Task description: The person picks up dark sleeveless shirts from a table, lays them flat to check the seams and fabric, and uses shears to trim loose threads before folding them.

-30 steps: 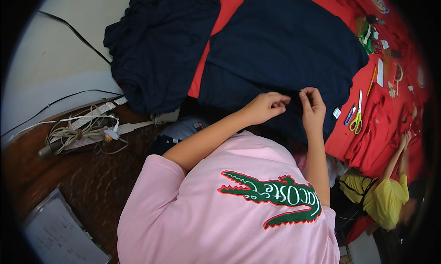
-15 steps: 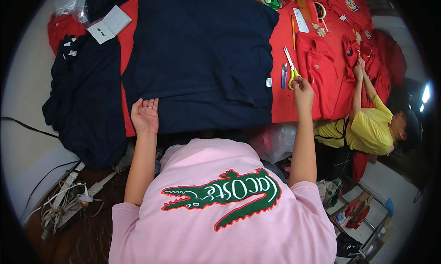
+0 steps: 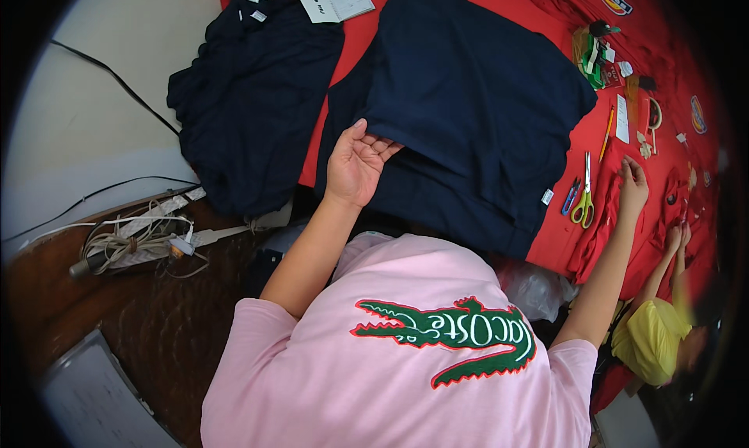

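A navy garment (image 3: 468, 89) lies spread on the red cloth-covered table, with a small white label (image 3: 548, 196) near its lower right edge. My left hand (image 3: 359, 167) is turned palm up at the garment's left lower edge, lifting that edge, with the fingers partly under it. Some of the contact is hidden by the cloth. To the right, my right hand (image 3: 634, 184) hovers by a red garment (image 3: 605, 233) with nothing in it, fingers loosely bent and apart. Yellow-handled scissors (image 3: 583, 206) and a blue thread snipper (image 3: 571, 197) rest left of that hand.
A heap of navy garments (image 3: 250, 105) hangs at the table's left side. An opened booklet (image 3: 335, 2) lies above it. A pencil (image 3: 607, 134), paper strip (image 3: 622, 119) and tape roll (image 3: 654, 114) lie at right. A yellow-clothed co-worker (image 3: 651, 339) handles red garments. Tangled cables (image 3: 140, 237) lie at lower left.
The view has swung left. My right hand has moved away from the scissors, which stay on the table. My left hand has raised the navy garment's near edge.
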Demonstrator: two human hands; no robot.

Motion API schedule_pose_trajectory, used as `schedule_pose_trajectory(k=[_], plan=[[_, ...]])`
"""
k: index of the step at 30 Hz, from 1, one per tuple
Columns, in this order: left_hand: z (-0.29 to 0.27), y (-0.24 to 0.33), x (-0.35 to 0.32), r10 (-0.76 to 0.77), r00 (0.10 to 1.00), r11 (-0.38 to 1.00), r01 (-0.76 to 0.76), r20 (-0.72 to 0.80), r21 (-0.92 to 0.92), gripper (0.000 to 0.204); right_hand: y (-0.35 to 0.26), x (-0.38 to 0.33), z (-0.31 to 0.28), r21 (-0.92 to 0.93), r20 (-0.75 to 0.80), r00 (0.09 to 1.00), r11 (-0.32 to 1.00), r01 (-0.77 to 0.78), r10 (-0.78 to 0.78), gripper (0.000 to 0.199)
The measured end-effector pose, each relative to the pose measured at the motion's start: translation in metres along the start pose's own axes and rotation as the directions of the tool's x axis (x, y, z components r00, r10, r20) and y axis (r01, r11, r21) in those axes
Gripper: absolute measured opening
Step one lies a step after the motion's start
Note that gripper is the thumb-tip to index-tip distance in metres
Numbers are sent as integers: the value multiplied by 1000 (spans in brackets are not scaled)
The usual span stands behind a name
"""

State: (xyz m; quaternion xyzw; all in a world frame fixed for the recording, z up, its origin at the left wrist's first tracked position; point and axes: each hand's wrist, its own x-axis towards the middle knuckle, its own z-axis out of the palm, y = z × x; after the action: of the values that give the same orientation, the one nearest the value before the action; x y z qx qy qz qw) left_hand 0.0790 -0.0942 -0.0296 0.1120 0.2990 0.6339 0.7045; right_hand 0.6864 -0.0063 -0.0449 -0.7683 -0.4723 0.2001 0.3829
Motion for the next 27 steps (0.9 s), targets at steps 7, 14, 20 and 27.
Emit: schedule_pose_trajectory(k=[7, 14, 20, 27], plan=[[31, -15, -8, 68, 998, 997, -68, -1, -35, 38, 19, 24, -30, -31, -9, 1000, 1000, 0, 0, 28], [63, -36, -8, 147, 988, 989, -147, -47, -1, 39, 33, 41, -50, -20, 56, 998, 1000, 5, -4, 27], [72, -54, 2, 171, 985, 984, -172, -20, -37, 38, 43, 41, -37, 20, 162, 983, 997, 79, -81, 24], [58, -55, 21, 474, 816, 847, -319, -331, 426, 16, 20, 29, -20, -21, 131, 980, 988, 153, -149, 19]])
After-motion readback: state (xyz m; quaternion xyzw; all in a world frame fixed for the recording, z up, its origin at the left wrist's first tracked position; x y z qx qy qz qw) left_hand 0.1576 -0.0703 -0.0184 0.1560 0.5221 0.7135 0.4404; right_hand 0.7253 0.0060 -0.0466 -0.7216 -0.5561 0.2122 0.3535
